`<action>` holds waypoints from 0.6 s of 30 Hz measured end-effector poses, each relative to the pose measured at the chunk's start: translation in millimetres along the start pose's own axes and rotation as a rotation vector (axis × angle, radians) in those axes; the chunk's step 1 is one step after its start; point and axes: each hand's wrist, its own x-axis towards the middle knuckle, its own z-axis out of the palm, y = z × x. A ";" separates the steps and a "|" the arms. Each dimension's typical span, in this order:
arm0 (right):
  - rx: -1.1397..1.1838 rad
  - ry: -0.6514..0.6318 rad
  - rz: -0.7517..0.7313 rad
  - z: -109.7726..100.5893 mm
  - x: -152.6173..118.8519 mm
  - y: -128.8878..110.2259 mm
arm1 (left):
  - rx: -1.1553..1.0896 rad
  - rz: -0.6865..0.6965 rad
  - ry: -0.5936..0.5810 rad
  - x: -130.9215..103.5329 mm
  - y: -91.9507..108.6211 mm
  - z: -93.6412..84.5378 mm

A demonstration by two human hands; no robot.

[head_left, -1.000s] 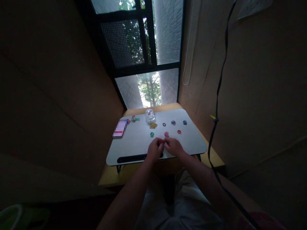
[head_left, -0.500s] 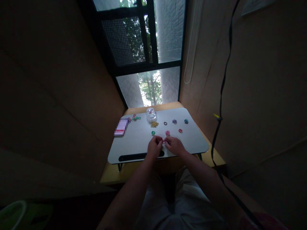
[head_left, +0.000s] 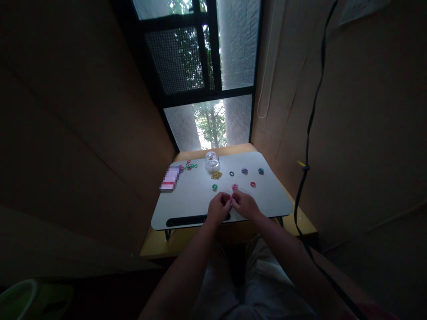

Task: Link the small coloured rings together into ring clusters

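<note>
Over the near edge of the white lap table (head_left: 187, 200), my left hand (head_left: 219, 207) and my right hand (head_left: 244, 204) meet fingertip to fingertip. Both are pinched on a small pinkish piece (head_left: 231, 200), mostly hidden by the fingers. Just beyond my right hand lies a pink cluster of rings (head_left: 235, 186). A green cluster (head_left: 215, 187) is beyond my left hand, and a red one (head_left: 253, 184) sits to the right. Farther back are a yellow pile (head_left: 216, 175), a dark ring (head_left: 231, 174), a purple cluster (head_left: 244, 170) and a teal one (head_left: 261, 171).
A clear jar (head_left: 212, 162) stands at the back of the table. Red and green linked rings (head_left: 190, 166) lie at the back left beside a phone (head_left: 170, 178). A black slot (head_left: 187, 220) runs along the front edge. A dark cord (head_left: 308, 129) hangs at the right.
My hands have drawn closer together, and the small pinkish piece between them is now more hidden. The view has shifted slightly.
</note>
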 end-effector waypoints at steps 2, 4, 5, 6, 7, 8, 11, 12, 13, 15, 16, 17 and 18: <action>0.011 0.001 -0.009 1.1 0.0 1.1 | 0.016 0.008 0.010 0.4 -1.6 0.6; 0.023 0.006 -0.015 2.1 -0.1 2.3 | 0.017 0.006 0.018 0.5 -2.8 0.8; 0.028 0.008 -0.020 2.4 -0.2 2.9 | 0.011 0.003 0.023 0.5 -3.2 0.8; 0.032 0.011 -0.026 2.6 -0.3 3.4 | 0.003 0.001 0.026 0.4 -3.3 0.7; 0.035 0.011 -0.032 2.7 -0.4 3.7 | -0.005 -0.001 0.030 0.3 -3.3 0.5; 0.037 0.010 -0.038 2.6 -0.6 3.9 | -0.012 -0.002 0.035 0.2 -3.1 0.4; 0.043 0.006 -0.038 1.7 -1.2 3.4 | -0.018 -0.017 0.056 -0.4 -2.0 -0.2; 0.046 0.007 -0.039 1.3 -1.5 2.9 | -0.021 -0.023 0.060 -0.5 -1.7 -0.3; 0.050 0.008 -0.042 1.0 -1.6 2.5 | -0.023 -0.027 0.062 -0.7 -1.4 -0.3; 0.054 0.014 -0.047 0.6 -1.9 1.8 | -0.029 -0.031 0.064 -0.7 -1.2 -0.2; 0.055 0.016 -0.048 0.5 -1.9 1.5 | -0.032 -0.031 0.065 -0.6 -1.3 -0.1; 0.054 0.018 -0.047 0.5 -1.9 1.5 | -0.034 -0.032 0.067 -0.5 -1.6 0.1; 0.052 0.019 -0.044 0.6 -2.0 1.5 | -0.036 -0.032 0.071 -0.3 -1.9 0.3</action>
